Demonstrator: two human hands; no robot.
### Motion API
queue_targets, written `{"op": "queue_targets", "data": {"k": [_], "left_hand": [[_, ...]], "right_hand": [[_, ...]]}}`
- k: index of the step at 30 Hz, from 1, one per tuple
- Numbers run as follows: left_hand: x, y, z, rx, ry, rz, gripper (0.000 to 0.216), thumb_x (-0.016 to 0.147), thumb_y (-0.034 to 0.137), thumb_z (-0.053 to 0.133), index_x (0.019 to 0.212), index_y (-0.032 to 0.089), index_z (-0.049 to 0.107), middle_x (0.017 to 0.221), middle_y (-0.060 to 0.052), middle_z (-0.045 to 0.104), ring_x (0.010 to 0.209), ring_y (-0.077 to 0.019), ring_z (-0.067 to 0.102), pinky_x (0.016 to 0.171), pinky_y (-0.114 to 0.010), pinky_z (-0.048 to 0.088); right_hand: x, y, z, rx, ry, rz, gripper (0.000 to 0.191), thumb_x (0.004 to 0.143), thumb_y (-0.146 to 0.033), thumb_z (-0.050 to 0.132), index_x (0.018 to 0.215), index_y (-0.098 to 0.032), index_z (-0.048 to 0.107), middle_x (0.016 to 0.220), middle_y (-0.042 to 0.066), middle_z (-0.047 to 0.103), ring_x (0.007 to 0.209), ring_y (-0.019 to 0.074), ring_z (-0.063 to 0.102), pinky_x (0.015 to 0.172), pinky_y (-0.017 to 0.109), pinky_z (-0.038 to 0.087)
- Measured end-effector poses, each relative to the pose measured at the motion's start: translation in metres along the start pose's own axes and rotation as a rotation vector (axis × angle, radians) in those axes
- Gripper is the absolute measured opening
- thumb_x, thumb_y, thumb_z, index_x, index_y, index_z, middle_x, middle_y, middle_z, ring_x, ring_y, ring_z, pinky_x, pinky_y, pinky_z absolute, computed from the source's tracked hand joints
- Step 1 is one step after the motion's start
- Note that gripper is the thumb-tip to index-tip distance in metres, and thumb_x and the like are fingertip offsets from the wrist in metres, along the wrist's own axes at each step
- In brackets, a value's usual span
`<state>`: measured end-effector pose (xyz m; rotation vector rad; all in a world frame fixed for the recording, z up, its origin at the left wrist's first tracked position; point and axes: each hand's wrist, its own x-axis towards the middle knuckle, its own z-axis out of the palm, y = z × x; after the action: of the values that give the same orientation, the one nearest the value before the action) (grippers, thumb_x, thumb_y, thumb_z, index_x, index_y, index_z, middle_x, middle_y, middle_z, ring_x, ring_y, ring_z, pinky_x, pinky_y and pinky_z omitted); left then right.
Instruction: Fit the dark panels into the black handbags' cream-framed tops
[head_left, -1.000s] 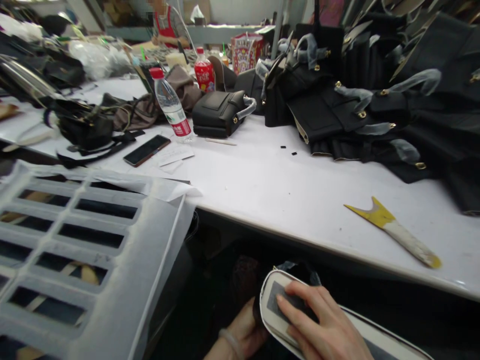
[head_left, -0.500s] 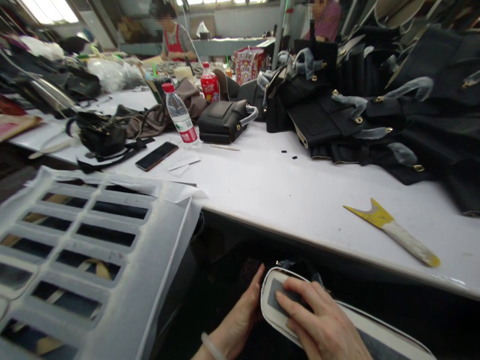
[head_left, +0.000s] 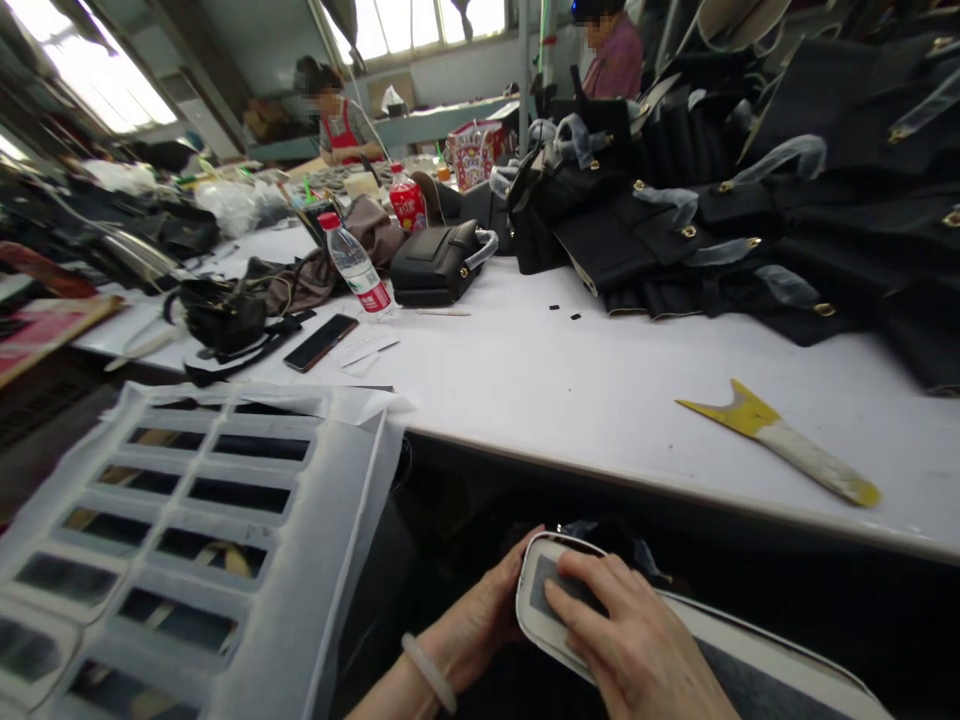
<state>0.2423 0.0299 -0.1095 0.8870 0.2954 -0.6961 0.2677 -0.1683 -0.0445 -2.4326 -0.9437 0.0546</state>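
Note:
Low in front of me, beside the table edge, is a dark bag with a long, round-ended, cream-rimmed face (head_left: 551, 632) and a grey inset panel (head_left: 543, 592). A clear-wrapped strap and a bit of metal show behind its far side. My left hand (head_left: 491, 600), with a pale bangle at the wrist, is closed around the rounded end; its fingertips are hidden behind the bag. From above, my right hand (head_left: 626, 625) grips the bag, its bent fingers pressed on the grey panel and over the rim. Its thumb is out of sight.
A yellow-ended, notched flat tool (head_left: 780, 440) lies on the white table (head_left: 487, 380). Black bags (head_left: 637, 230) are heaped at right. A water bottle (head_left: 356, 265), phone (head_left: 321, 342) and small black bag (head_left: 435, 262) stand or lie further left. A slotted white rack (head_left: 285, 560) is at left.
The view has tilted up and shifted slightly, so the table things appear moved. Both hands keep their hold on the bag, with little change in finger position.

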Motion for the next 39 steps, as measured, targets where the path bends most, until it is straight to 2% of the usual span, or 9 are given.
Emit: {"op": "queue_targets", "data": {"k": [5,12,19,22,24,27,29,35,39], "left_hand": [[-0.002,0.007,-0.001,0.068,-0.017,-0.041,0.054,0.098,0.053,0.042,0.143,0.023,0.050,0.140,-0.010,0.058,0.131,-0.0296,0.050,0.112,-0.050,0.032],[-0.003,0.013,0.001,0.056,-0.049,-0.052,0.054,0.096,0.050,0.047,0.145,0.026,0.047,0.142,-0.009,0.056,0.131,-0.0294,0.051,0.110,-0.050,0.034],[-0.017,-0.001,0.006,0.027,0.043,0.111,0.069,0.090,0.050,0.059,0.151,0.025,0.038,0.149,-0.009,0.049,0.137,-0.0302,0.044,0.111,-0.046,0.036],[-0.028,0.008,0.017,0.311,0.122,0.215,0.074,0.083,0.050,0.069,0.148,0.023,0.044,0.144,-0.008,0.055,0.134,-0.0304,0.047,0.110,-0.040,0.038],[-0.035,0.020,0.027,0.607,0.221,0.270,0.061,0.085,0.046,0.068,0.139,0.022,0.055,0.125,-0.008,0.068,0.117,-0.0291,0.060,0.099,-0.036,0.046],[-0.041,0.035,0.040,1.027,0.391,0.381,0.032,0.092,0.040,0.057,0.111,0.020,0.073,0.095,-0.008,0.072,0.087,-0.0226,0.066,0.079,-0.029,0.050],[-0.041,0.038,0.044,1.227,0.469,0.471,0.029,0.095,0.035,0.050,0.092,0.019,0.074,0.082,-0.007,0.066,0.073,-0.0177,0.063,0.069,-0.026,0.046],[-0.029,0.027,0.038,1.502,0.515,0.613,0.032,0.097,0.020,0.038,0.076,0.018,0.063,0.069,-0.005,0.058,0.059,-0.0145,0.059,0.058,-0.026,0.039],[-0.025,0.026,0.039,1.573,0.516,0.675,0.031,0.097,0.017,0.037,0.075,0.019,0.058,0.068,-0.005,0.057,0.058,-0.0144,0.059,0.056,-0.027,0.038]], "right_hand": [[0.002,-0.002,-0.005,-0.027,0.118,-0.069,0.038,0.081,-0.010,0.055,0.112,-0.029,0.068,0.121,-0.001,0.069,0.101,0.0209,0.066,0.083,0.036,0.061],[0.000,0.005,-0.006,-0.100,0.100,-0.126,0.040,0.078,-0.011,0.058,0.113,-0.030,0.066,0.118,-0.003,0.070,0.094,0.0225,0.068,0.077,0.038,0.063],[-0.001,-0.001,0.000,-0.095,0.106,-0.047,0.043,0.079,-0.008,0.051,0.120,-0.021,0.051,0.112,0.005,0.071,0.094,0.0235,0.070,0.076,0.041,0.063],[-0.001,-0.004,-0.003,-0.056,0.119,-0.036,0.044,0.079,-0.006,0.048,0.121,-0.021,0.046,0.110,0.006,0.070,0.096,0.0222,0.070,0.078,0.040,0.063],[-0.001,-0.004,-0.005,-0.035,0.134,-0.039,0.046,0.079,-0.004,0.046,0.121,-0.022,0.045,0.110,0.006,0.070,0.097,0.0213,0.069,0.080,0.039,0.063],[0.000,-0.004,-0.005,-0.034,0.123,-0.057,0.047,0.080,-0.004,0.046,0.124,-0.022,0.046,0.114,0.006,0.070,0.100,0.0210,0.069,0.082,0.040,0.062],[-0.001,-0.003,-0.004,-0.039,0.094,-0.068,0.048,0.081,-0.005,0.048,0.126,-0.022,0.049,0.119,0.006,0.068,0.103,0.0208,0.067,0.084,0.040,0.062],[-0.008,0.006,0.001,-0.049,0.000,-0.038,0.042,0.086,-0.013,0.058,0.123,-0.034,0.060,0.129,-0.003,0.064,0.108,0.0193,0.063,0.088,0.035,0.060],[-0.008,0.008,0.003,-0.080,0.084,-0.088,0.040,0.085,-0.015,0.060,0.122,-0.031,0.063,0.126,-0.002,0.066,0.103,0.0204,0.064,0.082,0.034,0.061]]}}
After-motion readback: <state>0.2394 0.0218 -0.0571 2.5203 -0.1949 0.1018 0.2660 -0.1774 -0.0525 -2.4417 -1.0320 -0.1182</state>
